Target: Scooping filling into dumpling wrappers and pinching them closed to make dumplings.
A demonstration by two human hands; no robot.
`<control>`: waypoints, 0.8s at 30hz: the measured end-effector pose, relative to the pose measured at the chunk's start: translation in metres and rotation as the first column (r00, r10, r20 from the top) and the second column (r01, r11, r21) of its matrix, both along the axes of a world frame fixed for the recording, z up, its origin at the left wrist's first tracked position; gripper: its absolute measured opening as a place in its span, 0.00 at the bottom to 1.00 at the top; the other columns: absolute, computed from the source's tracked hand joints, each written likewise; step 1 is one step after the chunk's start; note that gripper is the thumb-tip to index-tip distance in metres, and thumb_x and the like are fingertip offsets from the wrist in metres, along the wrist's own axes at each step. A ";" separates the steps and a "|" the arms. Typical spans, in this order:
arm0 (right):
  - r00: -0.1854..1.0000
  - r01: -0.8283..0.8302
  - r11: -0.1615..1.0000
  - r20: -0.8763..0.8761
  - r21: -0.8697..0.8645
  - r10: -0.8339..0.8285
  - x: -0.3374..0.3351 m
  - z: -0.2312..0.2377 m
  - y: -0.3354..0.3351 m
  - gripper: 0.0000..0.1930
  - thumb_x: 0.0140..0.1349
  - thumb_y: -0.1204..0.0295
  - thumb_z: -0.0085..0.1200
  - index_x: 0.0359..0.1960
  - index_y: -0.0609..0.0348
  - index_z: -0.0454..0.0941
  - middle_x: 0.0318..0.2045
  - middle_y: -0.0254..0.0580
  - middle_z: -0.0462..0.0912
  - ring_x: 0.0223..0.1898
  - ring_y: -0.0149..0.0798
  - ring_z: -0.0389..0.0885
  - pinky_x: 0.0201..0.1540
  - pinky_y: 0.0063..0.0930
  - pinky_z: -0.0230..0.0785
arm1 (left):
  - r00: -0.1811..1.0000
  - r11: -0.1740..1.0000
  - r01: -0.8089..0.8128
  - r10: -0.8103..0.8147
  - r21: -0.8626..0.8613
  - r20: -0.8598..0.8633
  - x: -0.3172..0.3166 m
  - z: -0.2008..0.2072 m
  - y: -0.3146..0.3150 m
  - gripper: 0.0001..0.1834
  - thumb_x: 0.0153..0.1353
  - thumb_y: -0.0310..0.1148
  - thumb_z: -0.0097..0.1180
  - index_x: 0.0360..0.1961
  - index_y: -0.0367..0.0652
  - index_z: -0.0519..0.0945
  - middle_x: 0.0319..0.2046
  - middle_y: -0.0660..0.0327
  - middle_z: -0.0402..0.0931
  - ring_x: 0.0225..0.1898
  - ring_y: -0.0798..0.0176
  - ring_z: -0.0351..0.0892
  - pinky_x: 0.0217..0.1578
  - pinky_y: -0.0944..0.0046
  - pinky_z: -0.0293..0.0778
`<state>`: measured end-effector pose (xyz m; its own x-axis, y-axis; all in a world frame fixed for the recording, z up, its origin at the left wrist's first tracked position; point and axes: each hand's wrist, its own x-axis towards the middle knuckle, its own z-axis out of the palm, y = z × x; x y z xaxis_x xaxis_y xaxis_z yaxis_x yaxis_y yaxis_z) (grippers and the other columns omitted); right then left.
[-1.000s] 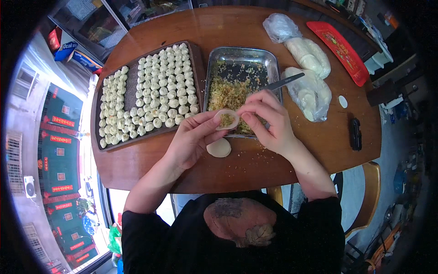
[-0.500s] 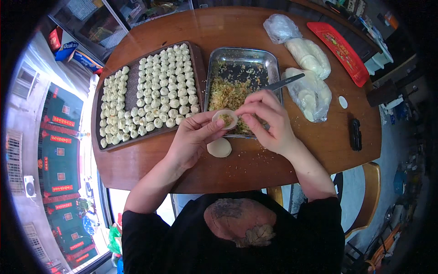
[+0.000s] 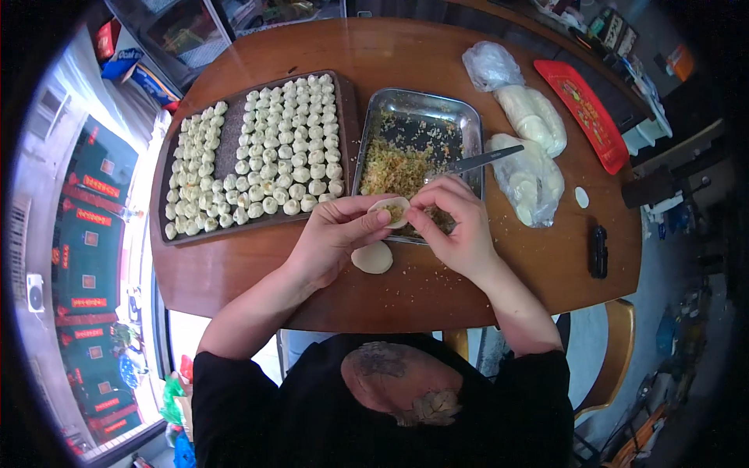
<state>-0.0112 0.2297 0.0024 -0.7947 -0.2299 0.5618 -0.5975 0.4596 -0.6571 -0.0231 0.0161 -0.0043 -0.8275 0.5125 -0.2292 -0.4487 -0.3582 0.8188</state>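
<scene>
My left hand (image 3: 334,236) holds a round dumpling wrapper (image 3: 402,206) with a small heap of filling in it, the thumb pressing near the heap. At the wrapper's right edge my right hand (image 3: 462,231) pinches the dough between thumb and fingers. Just beyond both hands is a metal tray (image 3: 478,129) with crumbly yellow-green filling (image 3: 390,165). A flat metal blade (image 3: 491,158) sticks out over that tray's right rim; its other end is hidden behind my right hand. Below my hands, another wrapper (image 3: 372,258) lies flat on the table.
Left of the filling, a dark tray (image 3: 228,148) bears rows of shaped dumplings (image 3: 289,156). Plastic bags of wrappers (image 3: 529,183), a red tray (image 3: 581,109), a loose white disc (image 3: 581,197) and a black object (image 3: 598,252) are on the right. Crumbs dot the wooden table (image 3: 374,304).
My right fingers have closed in on the wrapper's right edge. The wrapper now looks slightly more cupped. The whole view has shifted a little.
</scene>
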 end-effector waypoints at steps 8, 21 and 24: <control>0.992 0.052 0.995 -0.117 0.081 -0.042 0.005 0.001 -0.008 0.07 0.51 0.79 0.64 0.31 0.59 0.79 0.30 0.39 0.79 0.34 0.44 0.77 0.36 0.33 0.68 | 0.997 0.999 -0.035 0.033 -0.030 -0.072 0.002 -0.012 0.000 0.13 0.65 0.28 0.59 0.50 0.37 0.81 0.41 0.61 0.83 0.39 0.73 0.81 0.43 0.73 0.78; 0.969 0.049 0.978 -0.245 0.202 0.002 0.004 -0.005 -0.011 0.10 0.50 0.81 0.64 0.34 0.57 0.80 0.34 0.39 0.80 0.37 0.44 0.79 0.42 0.35 0.71 | 0.997 0.998 -0.053 0.051 -0.035 -0.061 0.003 -0.012 0.000 0.13 0.63 0.29 0.61 0.48 0.35 0.82 0.38 0.62 0.83 0.37 0.75 0.80 0.40 0.75 0.77; 0.972 0.018 0.984 -0.232 0.179 0.024 0.004 -0.006 -0.010 0.10 0.51 0.81 0.64 0.35 0.58 0.80 0.34 0.39 0.81 0.37 0.44 0.79 0.43 0.36 0.71 | 0.996 0.997 -0.055 0.051 -0.049 -0.072 0.003 -0.011 0.000 0.14 0.63 0.30 0.61 0.48 0.35 0.82 0.37 0.63 0.83 0.36 0.76 0.80 0.39 0.76 0.77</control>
<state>-0.0068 0.2194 -0.0033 -0.6460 -0.3457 0.6805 -0.7257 0.5547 -0.4071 -0.0203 0.0162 -0.0157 -0.8682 0.4565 -0.1943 -0.3707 -0.3367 0.8655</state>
